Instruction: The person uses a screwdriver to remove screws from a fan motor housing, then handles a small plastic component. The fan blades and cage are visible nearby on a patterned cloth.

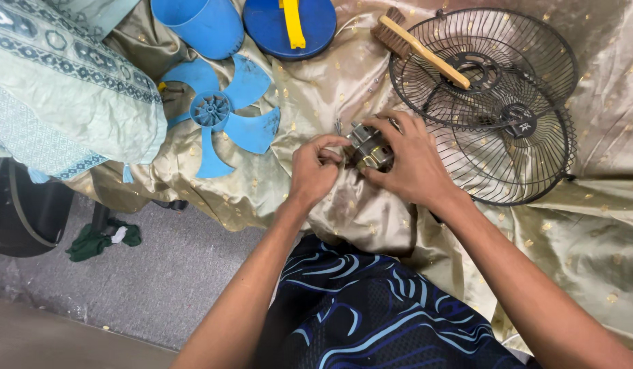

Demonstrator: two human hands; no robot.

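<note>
A blue fan blade (221,116) and black wire grilles (494,102) lie on gold-flecked beige satin cloth (316,82).

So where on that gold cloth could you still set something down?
Bare gold cloth lies between the blue fan blade and the black wire grilles, and right below the grilles. It is crowded around both hands, left hand and right hand, on the motor.

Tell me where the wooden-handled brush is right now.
In the head view, the wooden-handled brush lies at upper right, resting across the black wire fan guards, beside the round blue base.

Both hands, left (315,167) and right (405,160), meet with fingers curled, forearms converging.
</note>
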